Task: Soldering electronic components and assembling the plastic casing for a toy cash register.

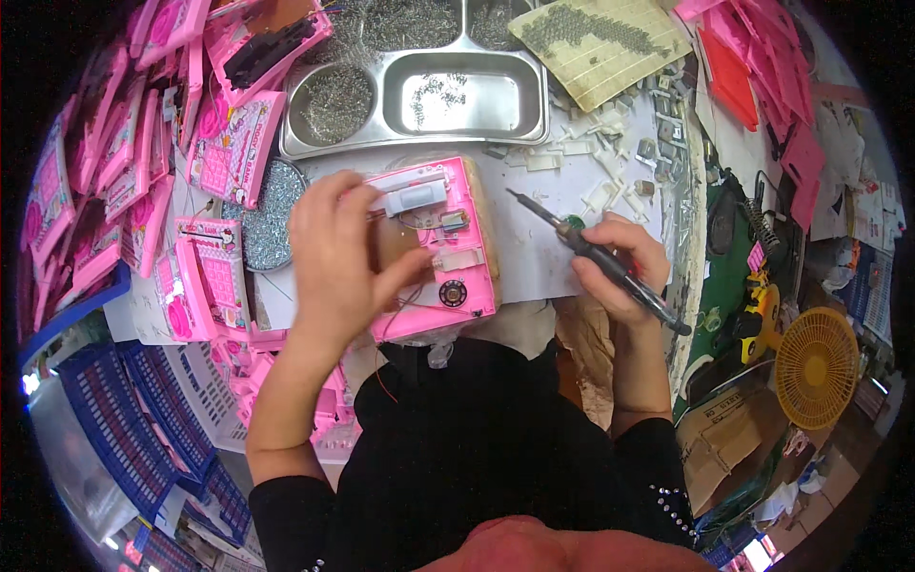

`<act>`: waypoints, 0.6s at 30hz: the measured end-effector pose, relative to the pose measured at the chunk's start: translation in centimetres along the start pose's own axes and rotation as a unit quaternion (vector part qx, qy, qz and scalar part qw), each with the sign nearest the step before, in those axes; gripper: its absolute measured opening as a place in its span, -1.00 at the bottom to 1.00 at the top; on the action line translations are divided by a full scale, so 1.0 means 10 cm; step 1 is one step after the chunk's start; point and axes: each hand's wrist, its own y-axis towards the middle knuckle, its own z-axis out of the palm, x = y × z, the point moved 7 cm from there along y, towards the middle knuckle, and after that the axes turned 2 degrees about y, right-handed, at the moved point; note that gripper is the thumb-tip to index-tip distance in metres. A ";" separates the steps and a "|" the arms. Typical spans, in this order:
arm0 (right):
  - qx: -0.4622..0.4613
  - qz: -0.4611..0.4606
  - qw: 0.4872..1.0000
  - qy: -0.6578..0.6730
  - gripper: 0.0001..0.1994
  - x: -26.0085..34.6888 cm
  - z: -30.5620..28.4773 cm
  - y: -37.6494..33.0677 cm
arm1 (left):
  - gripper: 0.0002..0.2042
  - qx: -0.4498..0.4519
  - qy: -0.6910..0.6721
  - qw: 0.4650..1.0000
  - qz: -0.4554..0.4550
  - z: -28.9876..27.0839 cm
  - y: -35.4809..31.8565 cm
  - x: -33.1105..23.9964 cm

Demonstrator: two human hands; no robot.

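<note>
A: The worktop is crowded. Paper covers its middle, and a steel compartment tray of small metal parts sits at the far edge.

B: What's hidden?

A: The left hand lies fingers spread over the open pink toy casing, covering its left half. You only see the white block, some wires and a round black speaker on the right half. The casing's near edge hangs past the worktop, over the person's lap.

B: And the right hand?

A: The right hand is closed around a black soldering iron, tip pointing far-left, clear of the casing. Its cord end runs off behind the wrist.

B: Any open room?

A: Only the bare paper strip between casing and iron. Stacks of pink toy shells crowd the left, white plastic bits the far right, and the worktop's right edge drops just past the right hand.
</note>
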 end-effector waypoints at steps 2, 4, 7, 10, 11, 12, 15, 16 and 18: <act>-0.021 0.007 1.000 0.009 -0.67 0.00 -0.01 0.01 | -0.49 0.094 0.045 0.994 -0.046 -0.08 -0.11 0.15; -0.028 0.004 0.999 0.021 -0.68 -0.02 0.02 0.04 | -0.65 0.160 0.061 0.981 -0.086 -0.08 -0.21 0.16; -0.006 -0.004 1.000 0.030 -0.67 -0.01 0.11 0.09 | -0.80 0.213 0.123 0.966 -0.077 -0.02 -0.29 0.20; 0.006 -0.005 1.000 0.024 -0.67 0.06 0.16 0.10 | -0.88 0.130 0.062 0.988 -0.046 -0.15 -0.17 0.18; -0.018 -0.005 0.999 0.026 -0.68 0.07 0.19 0.10 | -0.89 0.084 0.032 0.995 -0.031 -0.18 -0.12 0.16; -0.041 -0.004 0.999 0.031 -0.69 0.09 0.23 0.12 | -0.90 0.038 0.004 0.999 -0.016 -0.21 -0.06 0.13; -0.066 0.131 0.984 0.103 -0.67 0.06 0.44 0.16 | -0.90 -0.052 -0.142 0.987 -0.059 -0.08 -0.09 0.18; -0.056 0.138 0.982 0.117 -0.66 0.09 0.53 0.21 | -0.89 -0.072 -0.200 0.973 -0.087 0.00 -0.13 0.21; -0.036 0.154 0.976 0.147 -0.64 0.14 0.71 0.31 | -0.93 -0.072 -0.276 0.945 -0.158 0.11 -0.19 0.26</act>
